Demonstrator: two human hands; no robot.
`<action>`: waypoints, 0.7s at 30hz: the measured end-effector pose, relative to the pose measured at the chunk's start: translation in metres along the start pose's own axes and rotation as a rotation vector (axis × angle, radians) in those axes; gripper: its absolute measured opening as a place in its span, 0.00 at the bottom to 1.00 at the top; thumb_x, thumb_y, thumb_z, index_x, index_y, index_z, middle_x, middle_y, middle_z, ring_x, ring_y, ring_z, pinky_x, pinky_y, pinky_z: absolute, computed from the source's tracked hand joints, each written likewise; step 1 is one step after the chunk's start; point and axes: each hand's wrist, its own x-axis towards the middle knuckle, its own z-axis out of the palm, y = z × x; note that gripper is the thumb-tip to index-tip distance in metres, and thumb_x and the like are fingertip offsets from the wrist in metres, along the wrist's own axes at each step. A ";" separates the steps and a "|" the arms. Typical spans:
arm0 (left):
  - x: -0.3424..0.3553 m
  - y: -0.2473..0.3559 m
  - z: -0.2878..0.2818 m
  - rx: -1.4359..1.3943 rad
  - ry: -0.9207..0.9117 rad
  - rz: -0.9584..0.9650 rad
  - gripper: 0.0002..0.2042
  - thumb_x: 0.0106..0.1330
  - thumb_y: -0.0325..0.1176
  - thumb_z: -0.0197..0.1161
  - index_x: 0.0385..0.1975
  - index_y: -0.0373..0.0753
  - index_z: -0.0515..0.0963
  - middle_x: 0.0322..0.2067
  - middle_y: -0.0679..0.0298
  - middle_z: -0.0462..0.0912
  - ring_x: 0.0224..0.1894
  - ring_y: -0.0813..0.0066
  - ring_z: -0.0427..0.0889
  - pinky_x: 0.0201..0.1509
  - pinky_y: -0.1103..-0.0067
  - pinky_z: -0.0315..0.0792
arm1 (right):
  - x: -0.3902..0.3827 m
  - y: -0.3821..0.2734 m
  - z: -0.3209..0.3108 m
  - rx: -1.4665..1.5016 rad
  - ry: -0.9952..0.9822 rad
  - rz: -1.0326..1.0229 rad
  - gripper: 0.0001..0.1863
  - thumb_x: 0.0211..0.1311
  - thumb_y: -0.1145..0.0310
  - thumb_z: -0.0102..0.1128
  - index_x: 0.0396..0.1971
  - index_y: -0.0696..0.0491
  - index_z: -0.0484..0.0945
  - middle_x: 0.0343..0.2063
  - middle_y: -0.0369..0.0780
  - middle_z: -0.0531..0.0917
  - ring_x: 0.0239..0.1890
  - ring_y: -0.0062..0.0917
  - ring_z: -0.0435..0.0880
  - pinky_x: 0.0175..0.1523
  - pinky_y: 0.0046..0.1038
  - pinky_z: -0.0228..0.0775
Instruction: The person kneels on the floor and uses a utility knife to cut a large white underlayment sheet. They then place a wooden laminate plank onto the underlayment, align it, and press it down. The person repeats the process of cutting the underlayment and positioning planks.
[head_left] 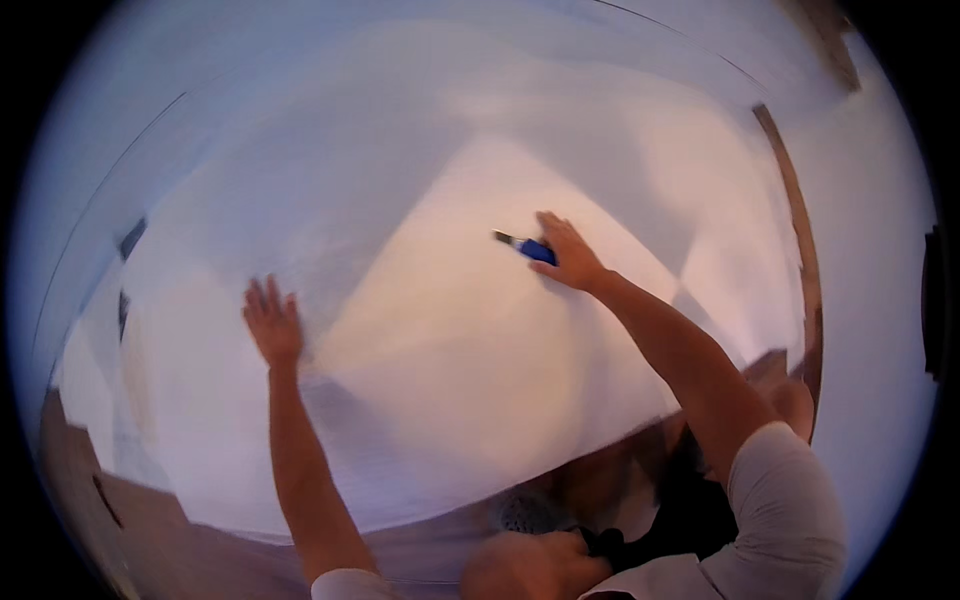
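A large pale sheet [450,390] fills the middle of the view, with soft patches of light and shade. My left hand [273,320] is over its left part, fingers spread, holding nothing. Right of centre, my right hand [565,250] holds a blue-handled tool with a short flat metal tip [535,250], thumb on its near side and fingers beyond it, tip pointing left. The tool looks like a cutter or scraper, slightly blurred. Whether either hand touches the sheet I cannot tell.
Brown strips [795,210] show along the sheet's right edge and at the upper right. Wooden boards [115,490] show at lower left. A pale surface [870,300] lies to the right, with a dark object [932,300] at the rim. My bent legs and dark clothing [700,520] are below.
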 end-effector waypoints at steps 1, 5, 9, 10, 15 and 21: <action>0.008 0.005 0.010 -0.014 -0.019 0.044 0.30 0.79 0.53 0.52 0.77 0.50 0.64 0.79 0.52 0.57 0.81 0.50 0.52 0.82 0.53 0.45 | -0.016 -0.008 -0.002 0.002 0.001 0.050 0.53 0.60 0.51 0.73 0.75 0.65 0.56 0.74 0.58 0.63 0.79 0.49 0.57 0.81 0.50 0.43; 0.117 -0.024 -0.002 -0.018 0.177 0.201 0.28 0.82 0.51 0.49 0.78 0.50 0.63 0.79 0.53 0.58 0.80 0.52 0.55 0.82 0.54 0.46 | 0.047 0.001 0.016 0.147 0.230 -0.010 0.27 0.61 0.55 0.73 0.49 0.61 0.80 0.73 0.58 0.65 0.78 0.52 0.58 0.80 0.52 0.45; 0.154 -0.066 -0.006 0.237 0.098 0.091 0.29 0.83 0.53 0.45 0.79 0.50 0.60 0.79 0.53 0.57 0.80 0.50 0.54 0.81 0.52 0.48 | 0.108 -0.014 0.021 0.098 0.166 -0.002 0.29 0.66 0.53 0.68 0.54 0.61 0.74 0.76 0.56 0.60 0.80 0.49 0.54 0.82 0.52 0.43; 0.144 -0.070 -0.006 0.247 0.069 0.063 0.29 0.83 0.53 0.44 0.79 0.50 0.60 0.79 0.53 0.57 0.80 0.50 0.54 0.80 0.51 0.49 | 0.102 -0.021 0.030 0.104 0.153 0.021 0.29 0.67 0.53 0.68 0.55 0.61 0.74 0.76 0.55 0.60 0.80 0.47 0.54 0.82 0.52 0.43; 0.138 -0.044 -0.008 0.384 -0.095 0.038 0.31 0.84 0.56 0.39 0.79 0.46 0.58 0.79 0.49 0.56 0.79 0.44 0.56 0.79 0.51 0.52 | 0.090 -0.024 0.032 0.158 0.165 0.205 0.30 0.69 0.53 0.66 0.58 0.62 0.73 0.76 0.52 0.62 0.80 0.43 0.54 0.82 0.51 0.43; 0.136 -0.044 -0.042 0.338 -0.079 0.040 0.31 0.83 0.54 0.44 0.78 0.42 0.60 0.78 0.45 0.58 0.77 0.42 0.59 0.76 0.51 0.59 | 0.027 0.007 0.011 -0.003 0.317 0.462 0.31 0.70 0.55 0.63 0.62 0.63 0.71 0.72 0.51 0.67 0.79 0.45 0.58 0.81 0.55 0.44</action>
